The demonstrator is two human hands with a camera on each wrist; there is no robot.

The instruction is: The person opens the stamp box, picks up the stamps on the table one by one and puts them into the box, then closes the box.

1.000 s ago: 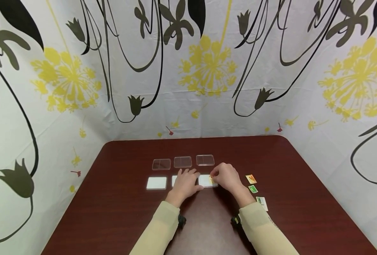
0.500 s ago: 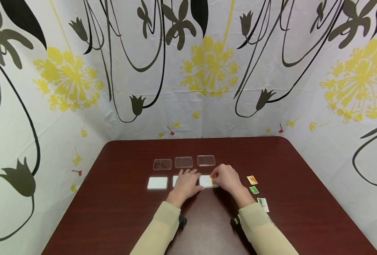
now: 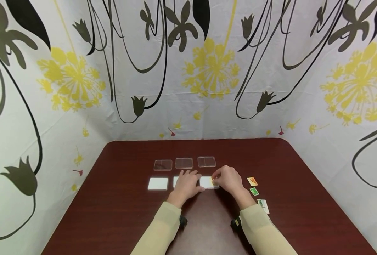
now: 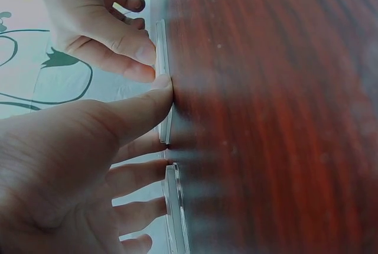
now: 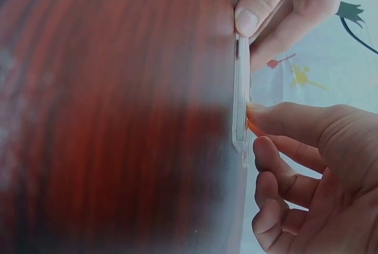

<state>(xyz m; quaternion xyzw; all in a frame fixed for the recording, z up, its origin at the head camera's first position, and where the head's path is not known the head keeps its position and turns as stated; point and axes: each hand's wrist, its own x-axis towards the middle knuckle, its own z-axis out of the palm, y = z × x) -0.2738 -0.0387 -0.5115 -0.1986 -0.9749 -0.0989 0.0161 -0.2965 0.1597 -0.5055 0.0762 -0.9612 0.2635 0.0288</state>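
Hardly anything had moved since the earlier frame: the head view had drifted a little, setting both hands slightly right and down in the frame. Just below and right of centre, the right hand (image 3: 229, 179) had its fingers pinched on a small yellow-orange stamp (image 3: 212, 180) at the right end of a white case (image 3: 205, 182). The left hand (image 3: 186, 185) held that case's left end between thumb and index finger, its other fingers spread over a middle case (image 3: 175, 181). The stamp looked paper-thin, nearly weightless and likely to crease, so best taken lightly by its edges; the case seemed stiffer and smooth, perhaps slippery, and better steadied at its ends. Whether the stamp lay flat was hard to tell, as both wrist views caught the case edge-on. Against the earlier frame, the pinch looked unchanged, and three loose stamps (image 3: 252, 181) kept their places on the counter (image 3: 118, 212), right of the hands.
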